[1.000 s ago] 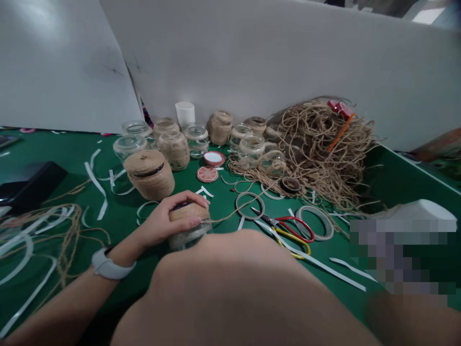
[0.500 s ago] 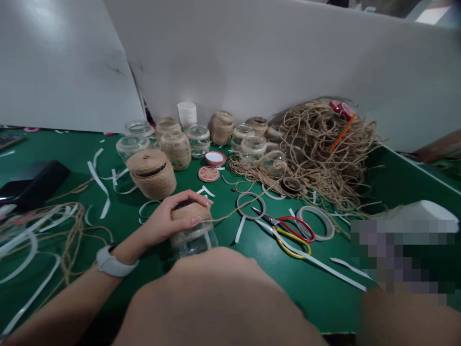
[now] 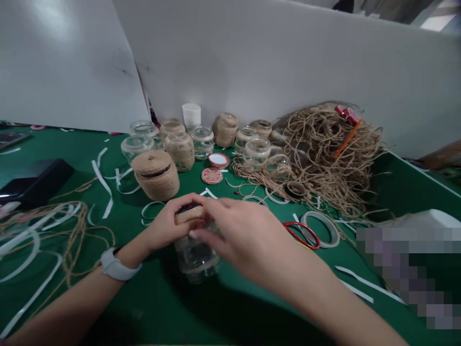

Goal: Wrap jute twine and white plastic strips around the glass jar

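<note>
My left hand [image 3: 168,222] is clamped around the neck of the twine-banded glass jar [image 3: 197,263], just in front of me; my right hand [image 3: 242,231] meets it there, its grip unclear. The jar's long axis leans, top toward eleven. A twine-wrapped lidded jar [image 3: 158,185] stands at eleven; worktop [image 3: 216,319] stretches toward six.

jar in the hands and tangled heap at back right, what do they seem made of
The jar: probably smooth glass, being clear and glossy, though hard plastic is possible. Its tan band: matte, perhaps jute cord, from its straw colour. The heap: likely similar plant-fibre cord, seen as dull brown, loosely tangled strands.
</note>
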